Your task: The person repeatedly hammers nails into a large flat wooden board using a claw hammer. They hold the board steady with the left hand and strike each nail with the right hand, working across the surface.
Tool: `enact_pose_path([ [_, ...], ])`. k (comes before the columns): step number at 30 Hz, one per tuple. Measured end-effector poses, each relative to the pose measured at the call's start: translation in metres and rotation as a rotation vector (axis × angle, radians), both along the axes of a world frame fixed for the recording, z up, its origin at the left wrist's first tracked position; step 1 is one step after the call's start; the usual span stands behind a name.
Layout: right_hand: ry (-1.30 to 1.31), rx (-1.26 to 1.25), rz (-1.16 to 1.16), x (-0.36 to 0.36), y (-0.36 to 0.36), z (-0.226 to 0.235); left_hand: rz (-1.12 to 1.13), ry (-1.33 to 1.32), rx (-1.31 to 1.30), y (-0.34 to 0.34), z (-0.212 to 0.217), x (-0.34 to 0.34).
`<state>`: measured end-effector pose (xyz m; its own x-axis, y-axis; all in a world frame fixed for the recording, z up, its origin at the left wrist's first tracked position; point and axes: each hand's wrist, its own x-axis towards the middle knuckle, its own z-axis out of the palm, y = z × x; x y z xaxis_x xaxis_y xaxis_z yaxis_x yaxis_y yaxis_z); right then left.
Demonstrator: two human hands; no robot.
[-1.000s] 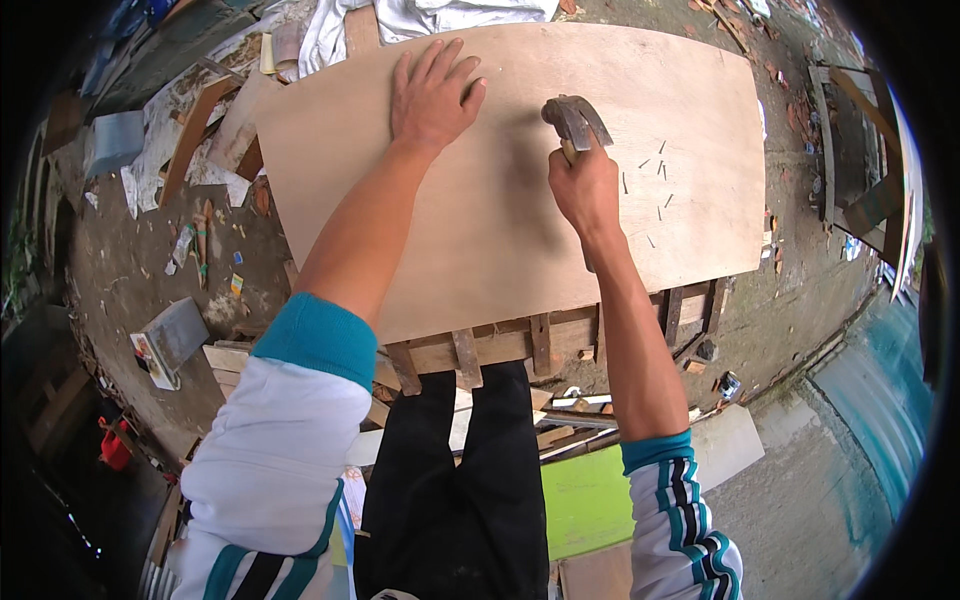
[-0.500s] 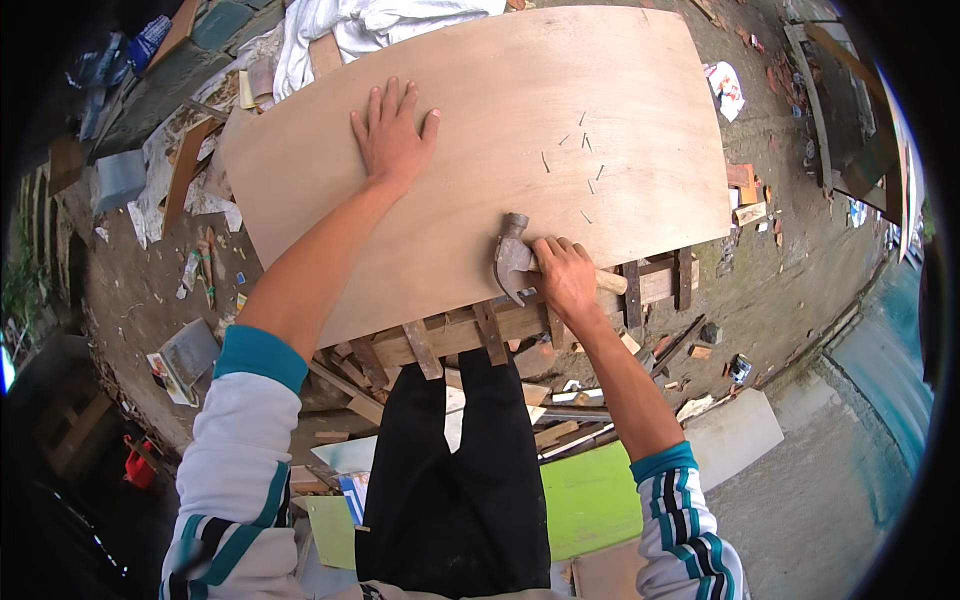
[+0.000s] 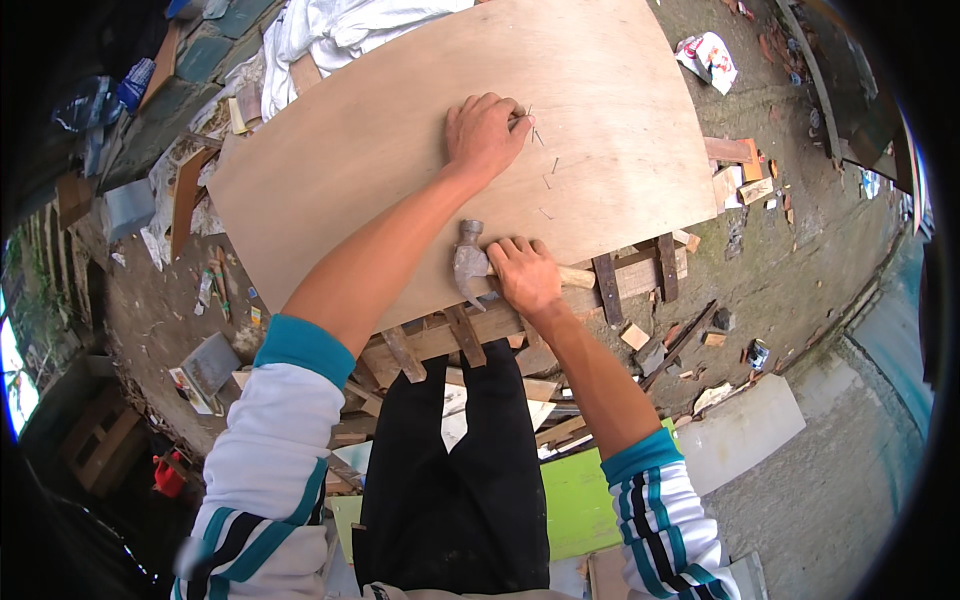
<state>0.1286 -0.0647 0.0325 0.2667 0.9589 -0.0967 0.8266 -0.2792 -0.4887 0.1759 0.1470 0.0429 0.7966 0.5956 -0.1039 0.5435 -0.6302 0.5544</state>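
A large plywood sheet [image 3: 400, 150] lies flat on a frame of wooden battens [image 3: 430, 340]. My left hand [image 3: 484, 133] rests on the sheet near its right side, its fingertips pinching a small nail [image 3: 530, 118] among a few loose nails [image 3: 548, 180] lying on the wood. My right hand [image 3: 523, 275] grips a claw hammer [image 3: 468, 268] by its wooden handle, close to the head. The hammer lies at the sheet's near edge, its steel head pointing left.
White cloth [image 3: 330, 25] lies at the far edge of the sheet. Wood offcuts [image 3: 735, 180] and scraps litter the dirt ground to the right and left. A green board [image 3: 580, 500] and a pale panel [image 3: 740, 430] lie near my legs.
My left hand has slid right across the sheet to the loose nails and taken one. My right hand has brought the hammer down from the far right to the near edge.
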Motion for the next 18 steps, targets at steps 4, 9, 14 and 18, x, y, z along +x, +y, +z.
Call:
enact_pose_path([
  [4, 0.01, 0.001, 0.002, -0.003, 0.002, -0.002, 0.013, 0.1, 0.048, 0.002, -0.001, 0.015],
  [9, 0.041, -0.035, -0.017, -0.005, 0.0, -0.003, -0.13, 0.212, 0.241, -0.003, 0.002, 0.024],
  [14, 0.032, -0.032, -0.023, -0.005, -0.001, -0.002, -0.245, 0.365, 0.232, -0.005, 0.012, 0.035],
  [18, 0.023, -0.018, -0.028, -0.004, 0.002, 0.0, -0.26, 0.438, 0.17, 0.0, 0.014, 0.048],
])
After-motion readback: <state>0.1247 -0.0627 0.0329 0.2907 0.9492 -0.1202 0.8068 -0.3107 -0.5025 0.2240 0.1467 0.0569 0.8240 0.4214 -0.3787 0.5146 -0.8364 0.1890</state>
